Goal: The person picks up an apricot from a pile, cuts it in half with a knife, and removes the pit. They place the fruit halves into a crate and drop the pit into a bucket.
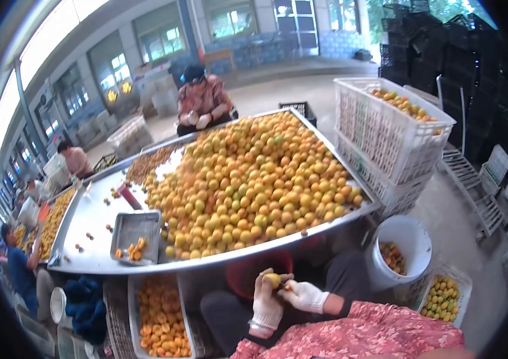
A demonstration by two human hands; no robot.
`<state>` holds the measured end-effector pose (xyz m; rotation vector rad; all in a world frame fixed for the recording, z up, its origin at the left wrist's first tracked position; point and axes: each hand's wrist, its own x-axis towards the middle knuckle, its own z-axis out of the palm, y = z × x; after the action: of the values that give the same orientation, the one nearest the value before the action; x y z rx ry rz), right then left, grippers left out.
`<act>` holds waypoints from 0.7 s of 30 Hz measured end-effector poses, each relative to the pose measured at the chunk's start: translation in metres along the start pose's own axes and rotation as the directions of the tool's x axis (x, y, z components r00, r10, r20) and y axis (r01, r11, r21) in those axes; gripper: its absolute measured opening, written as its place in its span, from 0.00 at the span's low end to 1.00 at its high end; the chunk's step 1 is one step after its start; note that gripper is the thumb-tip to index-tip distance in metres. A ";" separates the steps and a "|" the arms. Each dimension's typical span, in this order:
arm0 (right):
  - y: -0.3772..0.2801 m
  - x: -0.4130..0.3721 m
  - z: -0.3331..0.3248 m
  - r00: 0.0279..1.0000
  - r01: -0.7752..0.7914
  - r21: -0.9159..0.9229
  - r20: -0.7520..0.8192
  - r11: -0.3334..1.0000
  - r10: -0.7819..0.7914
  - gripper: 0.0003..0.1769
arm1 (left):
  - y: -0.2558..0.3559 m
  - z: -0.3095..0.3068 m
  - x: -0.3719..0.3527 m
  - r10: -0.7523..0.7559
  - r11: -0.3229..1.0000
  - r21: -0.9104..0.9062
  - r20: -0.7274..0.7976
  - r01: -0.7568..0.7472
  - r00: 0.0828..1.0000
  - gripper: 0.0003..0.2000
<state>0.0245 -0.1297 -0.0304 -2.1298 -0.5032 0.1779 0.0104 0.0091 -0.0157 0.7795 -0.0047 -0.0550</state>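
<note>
My left hand (266, 308), in a white knit glove, is closed around a yellow-orange apricot (272, 280) above my lap. Close beside it, my right hand (306, 297), also gloved, has its fingers pinched together at the fruit. Something small and dark with an orange bit shows at its fingertips, too small to name. Below and behind the hands is a red bucket (239, 275), partly hidden. A big heap of whole apricots (254, 185) covers much of the metal table (95, 209) in front of me.
A metal tray (136, 222) on the table holds a few apricot pieces. A crate of halved apricots (163, 317) stands below left. At right are a white bucket (403, 236), a crate of greenish fruit (442, 299) and stacked white crates (385, 128). Another person (203, 102) sits across the table.
</note>
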 end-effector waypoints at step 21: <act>-0.007 -0.031 0.001 0.835 -0.550 0.684 0.457 0.479 0.306 0.12 | 0.005 -0.006 -0.014 -0.123 0.985 -0.127 -0.049 0.116 0.991 0.14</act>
<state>-0.0055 -0.1382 -0.0274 -1.2642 0.0309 0.8508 -0.0030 0.0174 -0.0162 0.6566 0.0988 -0.1460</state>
